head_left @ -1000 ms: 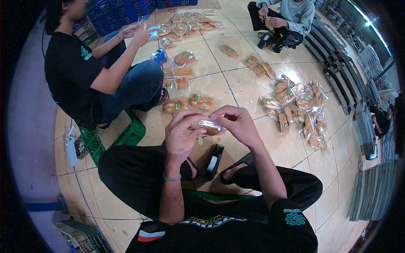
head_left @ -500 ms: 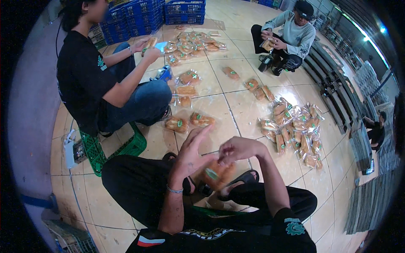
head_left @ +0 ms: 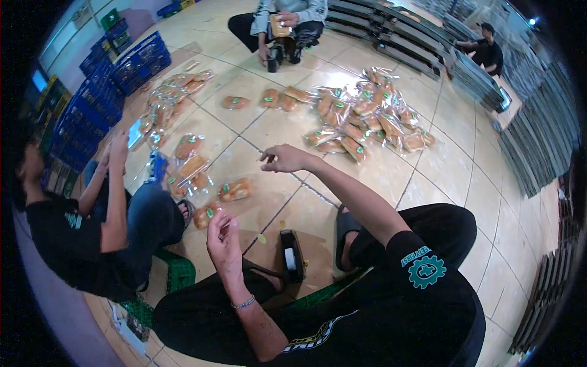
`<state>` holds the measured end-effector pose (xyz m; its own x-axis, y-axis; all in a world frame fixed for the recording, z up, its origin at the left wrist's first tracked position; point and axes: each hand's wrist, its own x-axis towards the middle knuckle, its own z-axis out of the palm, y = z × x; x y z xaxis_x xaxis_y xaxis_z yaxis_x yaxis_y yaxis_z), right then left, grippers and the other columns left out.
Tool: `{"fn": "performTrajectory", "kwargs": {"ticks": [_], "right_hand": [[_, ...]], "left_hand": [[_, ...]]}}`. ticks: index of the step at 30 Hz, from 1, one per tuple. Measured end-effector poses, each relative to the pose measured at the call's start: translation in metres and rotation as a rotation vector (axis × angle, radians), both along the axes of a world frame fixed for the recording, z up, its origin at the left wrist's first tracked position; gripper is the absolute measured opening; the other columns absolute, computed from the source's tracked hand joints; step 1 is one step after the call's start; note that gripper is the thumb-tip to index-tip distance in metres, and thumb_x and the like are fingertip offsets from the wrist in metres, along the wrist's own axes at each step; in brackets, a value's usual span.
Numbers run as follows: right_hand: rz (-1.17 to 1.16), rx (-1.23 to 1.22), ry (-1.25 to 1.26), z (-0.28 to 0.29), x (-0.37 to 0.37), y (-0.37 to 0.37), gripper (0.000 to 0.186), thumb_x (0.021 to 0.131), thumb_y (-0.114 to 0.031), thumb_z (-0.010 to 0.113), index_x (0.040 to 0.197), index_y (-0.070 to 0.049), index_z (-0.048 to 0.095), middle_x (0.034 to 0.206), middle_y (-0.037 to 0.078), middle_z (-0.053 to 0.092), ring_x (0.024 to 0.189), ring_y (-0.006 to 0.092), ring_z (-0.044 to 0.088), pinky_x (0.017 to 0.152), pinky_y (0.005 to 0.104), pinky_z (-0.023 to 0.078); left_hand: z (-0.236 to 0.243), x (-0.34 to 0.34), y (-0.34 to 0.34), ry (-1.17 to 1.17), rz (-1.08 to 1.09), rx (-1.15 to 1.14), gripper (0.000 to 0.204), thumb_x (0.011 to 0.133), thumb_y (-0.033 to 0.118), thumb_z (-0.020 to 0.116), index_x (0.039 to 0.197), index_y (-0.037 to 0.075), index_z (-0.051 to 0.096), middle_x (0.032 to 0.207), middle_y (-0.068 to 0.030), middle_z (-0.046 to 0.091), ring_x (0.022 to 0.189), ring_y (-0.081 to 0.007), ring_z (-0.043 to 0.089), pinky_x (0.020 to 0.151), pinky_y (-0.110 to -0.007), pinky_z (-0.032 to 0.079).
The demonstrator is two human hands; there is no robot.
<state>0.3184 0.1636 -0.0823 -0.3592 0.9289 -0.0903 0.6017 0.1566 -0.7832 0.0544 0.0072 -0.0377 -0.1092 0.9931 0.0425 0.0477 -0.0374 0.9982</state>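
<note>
My left hand (head_left: 225, 248) is raised over my left knee, its fingers loosely curled and apart, nothing visible in them. Just beyond its fingertips lies a wrapped bread (head_left: 208, 214) with a green sticker, and another wrapped bread (head_left: 236, 189) is a bit farther off. My right hand (head_left: 284, 158) reaches forward over the tiles, fingers bent and apart, holding nothing I can see. Right of it spreads a heap of bagged breads (head_left: 367, 116). Between my sandalled feet stands a black tape dispenser (head_left: 292, 255) with a pale roll.
At the left a co-worker in a black shirt (head_left: 67, 244) sits on a green crate (head_left: 181, 269). Another person in grey (head_left: 299, 15) squats ahead with a wrapped bread. More breads (head_left: 177, 88) lie by blue crates (head_left: 140, 61); stacked grey trays (head_left: 535, 131) stand at the right.
The bread that was between my hands has left them. My right hand has moved forward, away from my left. The view has swung right, and the tape dispenser now shows between my feet.
</note>
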Motion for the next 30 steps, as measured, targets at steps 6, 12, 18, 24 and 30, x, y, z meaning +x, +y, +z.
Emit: {"fn": "performTrajectory", "kwargs": {"ticks": [6,12,18,24,30], "right_hand": [[-0.383,-0.023,-0.249,-0.102,0.173,0.03,0.066,0.083,-0.053,0.069,0.128,-0.006,0.059,0.125,0.022,0.062,0.118,0.0364,0.059,0.099,0.0451,0.047],[-1.122,0.008,-0.607,-0.113,0.342,0.076,0.081,0.08,-0.073,0.056,0.137,-0.015,0.055,0.146,0.026,0.042,0.138,0.0423,0.035,0.112,0.057,0.029],[-1.015,0.074,-0.537,-0.166,0.467,0.131,0.098,0.073,-0.087,0.049,0.151,-0.03,0.038,0.157,0.024,0.028,0.15,0.0425,0.004,0.117,0.0639,0.011],[-0.972,-0.206,-0.682,-0.207,0.454,0.157,0.097,0.069,-0.086,0.053,0.147,-0.029,0.046,0.163,0.018,0.013,0.15,0.0422,-0.005,0.116,0.0655,0.0],[-0.896,-0.204,-0.596,-0.199,0.316,0.141,0.08,0.073,-0.08,0.055,0.142,-0.039,0.049,0.163,0.021,0.003,0.145,0.0569,-0.004,0.102,0.0818,0.012]], "left_hand": [[-0.031,0.035,0.012,0.249,-0.176,-0.18,0.039,0.092,0.011,0.067,0.128,0.001,0.057,0.11,-0.0097,0.066,0.097,-0.0159,0.063,0.086,-0.029,0.051],[-0.085,0.021,0.029,0.599,-0.095,-0.242,0.036,0.091,0.011,0.068,0.124,-0.001,0.06,0.1,-0.0119,0.068,0.089,-0.0175,0.066,0.08,-0.031,0.053],[-0.128,0.048,0.043,0.798,-0.061,-0.427,0.034,0.091,0.008,0.065,0.122,-0.004,0.06,0.096,-0.0136,0.069,0.087,-0.0217,0.068,0.077,-0.033,0.054],[-0.113,0.101,0.072,0.915,-0.248,-0.306,0.033,0.089,0.005,0.066,0.122,-0.002,0.061,0.097,-0.0143,0.07,0.086,-0.0214,0.068,0.077,-0.033,0.054],[-0.112,0.124,0.073,0.83,-0.308,-0.277,0.036,0.088,0.007,0.065,0.123,0.0,0.06,0.098,-0.0155,0.07,0.085,-0.0259,0.069,0.08,-0.036,0.055]]}}
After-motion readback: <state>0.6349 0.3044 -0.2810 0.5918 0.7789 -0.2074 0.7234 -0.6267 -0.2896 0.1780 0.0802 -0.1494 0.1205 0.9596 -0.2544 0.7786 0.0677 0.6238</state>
